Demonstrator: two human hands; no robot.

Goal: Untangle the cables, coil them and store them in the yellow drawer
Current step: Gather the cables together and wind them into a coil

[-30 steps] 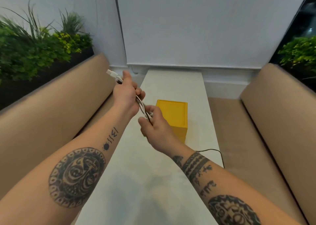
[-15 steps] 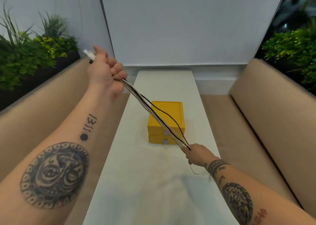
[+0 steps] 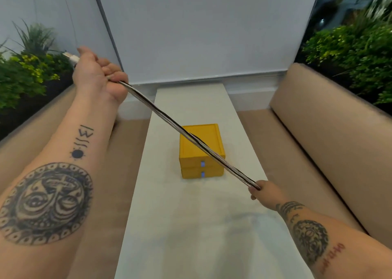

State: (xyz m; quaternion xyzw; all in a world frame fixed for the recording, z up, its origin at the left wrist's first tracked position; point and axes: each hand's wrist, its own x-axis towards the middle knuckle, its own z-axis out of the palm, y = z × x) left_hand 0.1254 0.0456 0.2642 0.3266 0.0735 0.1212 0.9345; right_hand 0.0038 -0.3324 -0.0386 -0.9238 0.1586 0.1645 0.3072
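cables (image 3: 186, 136) run taut from upper left down to lower right, gripped by left hand (image 3: 96, 75) and right hand (image 3: 264, 190) fingers.

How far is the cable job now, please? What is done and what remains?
Nothing looks finished yet. In hand: the left hand and the right hand hold the cables taut between them, black and white strands twisted together. Left to do: separating, coiling, and storing them in the yellow drawer unit, whose two drawers are shut.

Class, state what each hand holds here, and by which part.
Both hold one taut bundle of cables: the left hand grips it just below the white plug, the right hand holds it further along its length.
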